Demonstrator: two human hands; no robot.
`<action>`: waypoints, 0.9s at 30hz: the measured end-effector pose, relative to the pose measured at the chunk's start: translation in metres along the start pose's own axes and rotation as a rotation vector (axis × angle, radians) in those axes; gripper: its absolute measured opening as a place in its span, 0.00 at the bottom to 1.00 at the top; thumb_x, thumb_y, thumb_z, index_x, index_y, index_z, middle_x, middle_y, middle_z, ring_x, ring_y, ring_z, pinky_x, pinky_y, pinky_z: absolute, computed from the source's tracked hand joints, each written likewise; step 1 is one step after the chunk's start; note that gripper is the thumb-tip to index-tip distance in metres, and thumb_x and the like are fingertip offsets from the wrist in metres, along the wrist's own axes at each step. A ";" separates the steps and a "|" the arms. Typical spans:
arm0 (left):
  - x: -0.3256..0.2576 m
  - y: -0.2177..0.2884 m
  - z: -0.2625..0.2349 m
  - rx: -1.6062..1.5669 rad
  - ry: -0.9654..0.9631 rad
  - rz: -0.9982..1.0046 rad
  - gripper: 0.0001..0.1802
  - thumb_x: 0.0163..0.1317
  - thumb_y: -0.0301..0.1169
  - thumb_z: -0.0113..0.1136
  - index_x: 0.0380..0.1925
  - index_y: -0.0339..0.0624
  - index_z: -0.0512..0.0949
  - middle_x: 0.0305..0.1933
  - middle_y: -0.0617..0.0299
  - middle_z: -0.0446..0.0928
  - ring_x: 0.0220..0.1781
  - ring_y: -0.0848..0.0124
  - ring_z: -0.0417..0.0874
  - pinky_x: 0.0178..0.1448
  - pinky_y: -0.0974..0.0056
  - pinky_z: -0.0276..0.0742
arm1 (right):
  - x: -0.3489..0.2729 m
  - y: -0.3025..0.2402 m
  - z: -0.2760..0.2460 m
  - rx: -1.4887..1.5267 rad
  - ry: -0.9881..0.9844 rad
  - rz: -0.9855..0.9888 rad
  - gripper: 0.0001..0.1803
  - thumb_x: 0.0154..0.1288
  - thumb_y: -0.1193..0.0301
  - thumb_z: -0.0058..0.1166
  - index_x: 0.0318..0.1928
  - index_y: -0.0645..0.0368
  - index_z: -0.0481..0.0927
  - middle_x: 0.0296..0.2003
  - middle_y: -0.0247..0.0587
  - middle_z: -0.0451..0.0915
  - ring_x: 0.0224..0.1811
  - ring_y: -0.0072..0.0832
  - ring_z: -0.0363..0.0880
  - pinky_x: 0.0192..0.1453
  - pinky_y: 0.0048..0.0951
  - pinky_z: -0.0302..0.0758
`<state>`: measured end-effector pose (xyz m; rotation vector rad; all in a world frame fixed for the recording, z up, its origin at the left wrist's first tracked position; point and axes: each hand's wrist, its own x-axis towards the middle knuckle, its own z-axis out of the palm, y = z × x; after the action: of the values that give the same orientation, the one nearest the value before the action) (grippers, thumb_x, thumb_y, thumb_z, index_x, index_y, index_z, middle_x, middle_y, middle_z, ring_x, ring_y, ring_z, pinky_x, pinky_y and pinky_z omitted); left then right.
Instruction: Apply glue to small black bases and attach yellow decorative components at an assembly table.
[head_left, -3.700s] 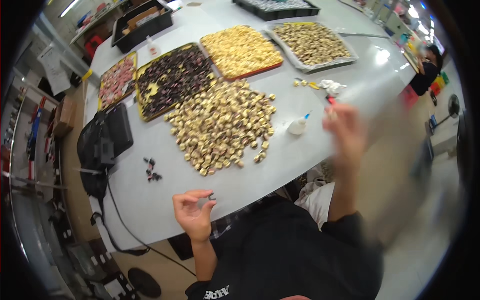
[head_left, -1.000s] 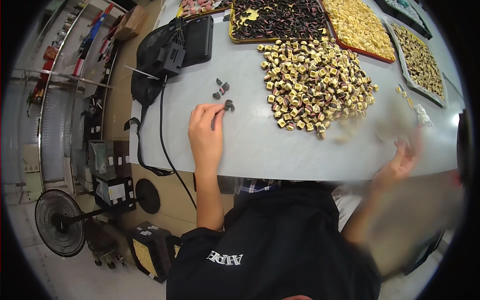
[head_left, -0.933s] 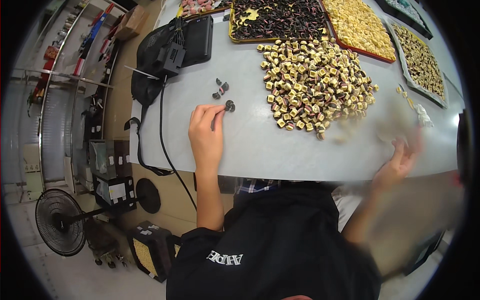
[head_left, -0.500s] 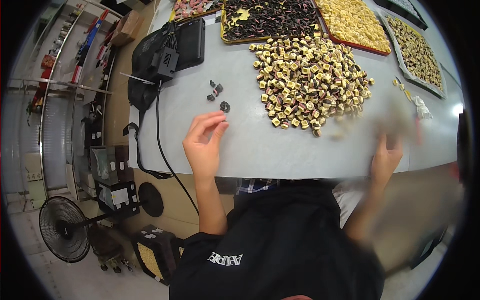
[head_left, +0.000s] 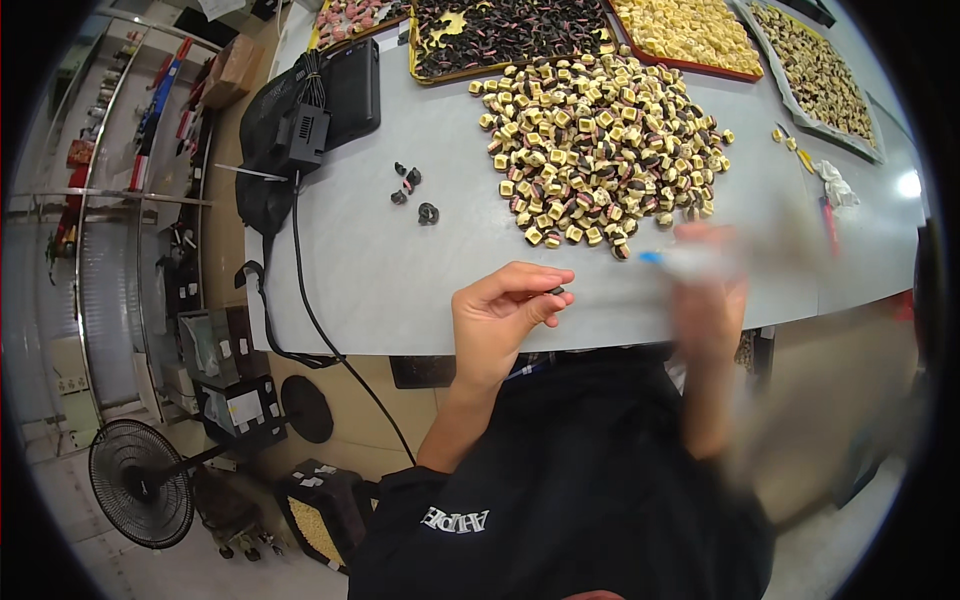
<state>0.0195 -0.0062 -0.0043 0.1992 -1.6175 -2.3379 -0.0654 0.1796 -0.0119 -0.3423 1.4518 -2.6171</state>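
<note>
My left hand [head_left: 505, 312] is raised over the front of the table, its thumb and fingers pinching a small black piece [head_left: 556, 291]. To the right, my right hand [head_left: 708, 300] is smeared by motion. It grips a whitish thing with a blue tip [head_left: 652, 257], too blurred to name; the tip points toward my left hand. Beyond both hands lies a large heap of small cube-like pieces [head_left: 600, 150] in pale yellow, black and pink. Several loose black curled pieces [head_left: 428, 213] rest to the left of the heap.
Along the far side stand a tray of black and pink pieces [head_left: 510, 40], a red tray of pale yellow pieces [head_left: 690, 38] and a white-edged tray of mixed pieces [head_left: 815, 75]. A black adapter with a cable [head_left: 308, 130] lies left; crumpled white tissue [head_left: 837, 185] lies right.
My left hand has moved right, away from the loose black pieces, with a small black piece in its fingers. My right hand has swung left toward it with the whitish thing.
</note>
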 end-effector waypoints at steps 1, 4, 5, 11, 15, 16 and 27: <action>-0.001 -0.003 0.000 -0.009 -0.007 0.005 0.09 0.52 0.18 0.62 0.35 0.35 0.79 0.40 0.46 0.78 0.34 0.68 0.82 0.31 0.74 0.76 | -0.001 0.002 0.004 0.082 0.028 0.028 0.23 0.60 0.59 0.57 0.48 0.62 0.68 0.41 0.46 0.78 0.39 0.23 0.73 0.41 0.24 0.71; -0.002 -0.005 -0.001 -0.016 -0.040 0.014 0.09 0.52 0.16 0.61 0.35 0.34 0.79 0.41 0.47 0.78 0.35 0.68 0.82 0.32 0.73 0.76 | -0.002 0.008 0.001 0.219 0.007 0.081 0.21 0.62 0.60 0.55 0.48 0.61 0.68 0.42 0.43 0.76 0.40 0.24 0.72 0.41 0.25 0.70; -0.002 -0.005 -0.001 -0.016 -0.065 0.021 0.09 0.52 0.15 0.60 0.35 0.34 0.79 0.42 0.47 0.78 0.36 0.69 0.81 0.33 0.72 0.77 | -0.003 0.011 -0.002 0.273 -0.045 0.104 0.20 0.64 0.62 0.51 0.50 0.61 0.66 0.43 0.41 0.73 0.41 0.24 0.71 0.42 0.26 0.70; -0.003 -0.004 0.000 0.099 -0.130 0.007 0.10 0.52 0.13 0.59 0.35 0.33 0.79 0.43 0.47 0.77 0.39 0.68 0.81 0.38 0.70 0.79 | -0.002 0.012 0.004 0.246 0.033 0.221 0.23 0.63 0.53 0.51 0.44 0.60 0.68 0.38 0.48 0.79 0.31 0.18 0.71 0.32 0.16 0.68; -0.002 -0.004 0.003 0.096 -0.128 0.028 0.10 0.51 0.11 0.58 0.34 0.31 0.79 0.44 0.45 0.76 0.41 0.66 0.81 0.43 0.67 0.80 | -0.002 0.012 0.005 0.181 0.006 0.186 0.23 0.65 0.51 0.47 0.45 0.60 0.68 0.38 0.53 0.79 0.27 0.16 0.69 0.30 0.14 0.66; -0.001 -0.003 0.004 0.079 -0.125 0.026 0.10 0.51 0.11 0.58 0.34 0.30 0.79 0.44 0.45 0.76 0.42 0.65 0.80 0.44 0.66 0.80 | -0.002 0.012 0.005 0.187 -0.016 0.185 0.23 0.65 0.51 0.46 0.45 0.60 0.68 0.38 0.54 0.79 0.26 0.16 0.69 0.29 0.14 0.66; -0.001 -0.008 0.001 0.057 -0.177 0.055 0.17 0.48 0.10 0.60 0.40 0.28 0.74 0.39 0.47 0.76 0.44 0.63 0.80 0.48 0.61 0.80 | -0.004 0.009 0.016 0.005 -0.068 0.151 0.20 0.68 0.53 0.39 0.47 0.57 0.65 0.35 0.54 0.78 0.15 0.16 0.60 0.18 0.16 0.58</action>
<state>0.0190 -0.0020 -0.0109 -0.0412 -1.7482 -2.3263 -0.0572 0.1625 -0.0122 -0.3047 1.3924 -2.4658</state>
